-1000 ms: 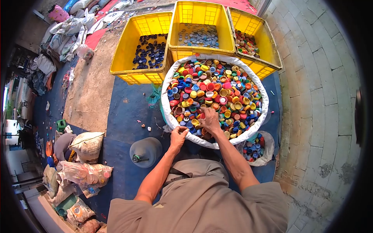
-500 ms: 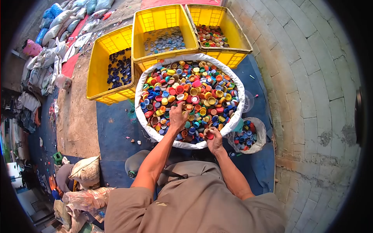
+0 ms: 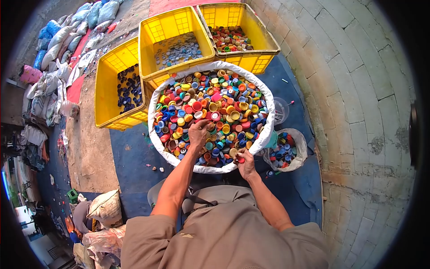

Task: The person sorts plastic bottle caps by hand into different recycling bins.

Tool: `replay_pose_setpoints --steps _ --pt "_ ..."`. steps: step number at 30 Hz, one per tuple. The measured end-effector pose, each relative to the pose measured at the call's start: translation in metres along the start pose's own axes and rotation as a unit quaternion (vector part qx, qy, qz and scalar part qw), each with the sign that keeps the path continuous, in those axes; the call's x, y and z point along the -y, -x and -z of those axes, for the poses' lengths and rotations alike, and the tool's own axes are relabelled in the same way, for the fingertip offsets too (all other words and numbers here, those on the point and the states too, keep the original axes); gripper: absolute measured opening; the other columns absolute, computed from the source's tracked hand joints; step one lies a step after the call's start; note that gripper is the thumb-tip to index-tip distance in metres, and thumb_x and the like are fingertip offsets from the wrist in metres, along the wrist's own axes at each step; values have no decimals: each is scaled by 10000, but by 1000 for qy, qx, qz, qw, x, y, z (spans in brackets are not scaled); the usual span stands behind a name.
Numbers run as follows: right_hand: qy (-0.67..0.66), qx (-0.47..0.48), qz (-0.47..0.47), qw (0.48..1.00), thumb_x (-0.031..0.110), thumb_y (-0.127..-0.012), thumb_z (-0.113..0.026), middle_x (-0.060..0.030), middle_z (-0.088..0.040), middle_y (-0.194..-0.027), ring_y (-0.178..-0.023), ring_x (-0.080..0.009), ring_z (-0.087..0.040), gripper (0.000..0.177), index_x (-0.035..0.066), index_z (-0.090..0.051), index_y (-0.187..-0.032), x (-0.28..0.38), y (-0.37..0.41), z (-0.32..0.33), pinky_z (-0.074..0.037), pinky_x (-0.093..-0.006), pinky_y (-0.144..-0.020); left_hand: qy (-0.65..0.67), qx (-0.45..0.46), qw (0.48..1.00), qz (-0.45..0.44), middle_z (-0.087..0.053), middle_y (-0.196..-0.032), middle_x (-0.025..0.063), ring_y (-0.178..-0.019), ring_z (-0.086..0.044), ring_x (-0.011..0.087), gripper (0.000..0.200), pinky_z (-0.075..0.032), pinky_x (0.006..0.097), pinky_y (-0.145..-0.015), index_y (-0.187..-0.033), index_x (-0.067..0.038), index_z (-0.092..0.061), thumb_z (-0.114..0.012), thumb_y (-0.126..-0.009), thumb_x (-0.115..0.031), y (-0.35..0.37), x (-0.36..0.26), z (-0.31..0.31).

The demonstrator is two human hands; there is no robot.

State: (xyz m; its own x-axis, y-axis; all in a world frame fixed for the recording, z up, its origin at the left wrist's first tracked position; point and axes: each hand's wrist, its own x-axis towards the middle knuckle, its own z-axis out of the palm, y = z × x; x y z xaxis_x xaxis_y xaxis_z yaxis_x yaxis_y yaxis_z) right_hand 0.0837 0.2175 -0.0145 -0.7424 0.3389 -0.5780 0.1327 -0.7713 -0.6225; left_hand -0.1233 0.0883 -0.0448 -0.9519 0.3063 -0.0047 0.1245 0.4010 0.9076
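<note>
A big round sack with a rolled white rim (image 3: 269,101) stands in front of me, full of plastic bottle caps (image 3: 221,99) in many colours. Over the near-left part of the caps is my left hand (image 3: 198,133), its fingers bent together; what lies between them is hard to make out. My right hand (image 3: 246,165) is at the sack's near-right rim, pinching a red bottle cap (image 3: 241,159). A pale yellowish cap (image 3: 233,153) is right by those fingertips.
Beyond the sack stand yellow crates holding dark blue caps (image 3: 130,92), pale blue caps (image 3: 179,50) and mixed red caps (image 3: 230,39). A smaller white sack (image 3: 301,162) of caps sits at right, near a block wall (image 3: 358,112). Stuffed bags (image 3: 105,208) lie at left.
The view has shifted slightly, so crates and sack appear further left. My left hand's fingers have drawn closer together over the caps. My right hand still holds the red cap near the rim.
</note>
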Motion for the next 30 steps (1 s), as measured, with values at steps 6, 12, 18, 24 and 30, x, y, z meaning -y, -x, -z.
replay_pose_setpoints --steps 6,12,18,24,30 --pt "100 -5 8 995 134 -811 -603 -25 -556 -776 -668 -110 -525 149 66 -525 -919 -1 -9 -14 -439 -258 -640 156 -42 983 89 -703 -877 36 -766 -633 86 192 -489 216 -669 -965 -14 -701 -738 -791 -89 6 4 3" --pt "315 -12 88 945 158 -792 -692 -16 -580 -750 -611 -71 -498 187 29 -591 -881 8 -18 -45 -416 -215 -581 247 -116 955 119 -664 -884 86 -789 -636 136 139 -516 262 -713 -980 14 -606 -633 -880 -80 14 13 10" --pt "498 -35 192 845 168 -753 -708 -76 -635 -752 -698 -148 -612 248 -9 -624 -906 14 -45 -60 -488 -297 -664 441 -156 854 227 -656 -827 49 -687 -639 135 157 -537 250 -630 -1027 -48 -570 -607 -926 -163 37 4 35" --pt "623 164 326 692 96 -734 -686 -162 -654 -982 -893 -349 -641 375 21 -585 -1087 -1 -44 -76 -519 -411 -749 405 -226 859 218 -650 -791 20 -621 -571 68 148 -434 200 -540 -965 -58 -588 -624 -919 -194 67 13 65" --pt "697 185 356 594 117 -732 -661 -173 -661 -1005 -793 -363 -653 458 48 -543 -1169 -27 -45 -94 -535 -430 -669 351 -248 869 247 -647 -776 12 -601 -540 63 167 -413 194 -543 -978 -69 -598 -655 -893 -200 102 27 95"
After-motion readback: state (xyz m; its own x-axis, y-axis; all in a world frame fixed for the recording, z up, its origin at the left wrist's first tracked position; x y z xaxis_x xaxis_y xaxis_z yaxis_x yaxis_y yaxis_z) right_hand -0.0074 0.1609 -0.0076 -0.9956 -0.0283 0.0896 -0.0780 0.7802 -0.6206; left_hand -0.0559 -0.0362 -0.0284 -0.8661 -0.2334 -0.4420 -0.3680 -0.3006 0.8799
